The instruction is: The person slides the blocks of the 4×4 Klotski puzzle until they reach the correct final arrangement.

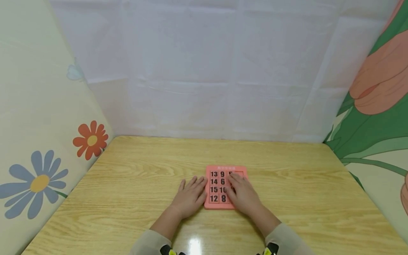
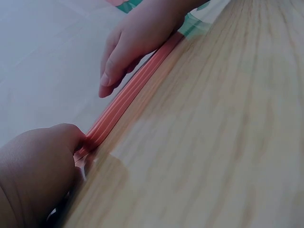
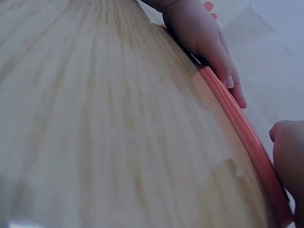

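A pink sliding number puzzle (image 1: pixel 220 206) lies flat on the table, its black-numbered tiles facing up. Along its left rim rests my left hand (image 1: pixel 190 197), palm down with the fingers extended and the fingertips touching the edge. My right hand (image 1: pixel 244 195) lies over the puzzle's right side, fingers loosely extended onto the tiles, hiding several of them. The top right cell shows no number. In the left wrist view the puzzle's side (image 2: pixel 126 97) runs between both hands. From the right wrist view, the right hand (image 3: pixel 290 154) hovers at or touches the puzzle's top; exact contact is hidden.
The wood-grain table (image 1: pixel 127 198) extends around the puzzle on all sides. Behind it hangs a creased white sheet (image 1: pixel 191 71). Flower-printed cloths (image 1: pixel 25 106) stand at the left and right table edges. A light reflection shows near the front.
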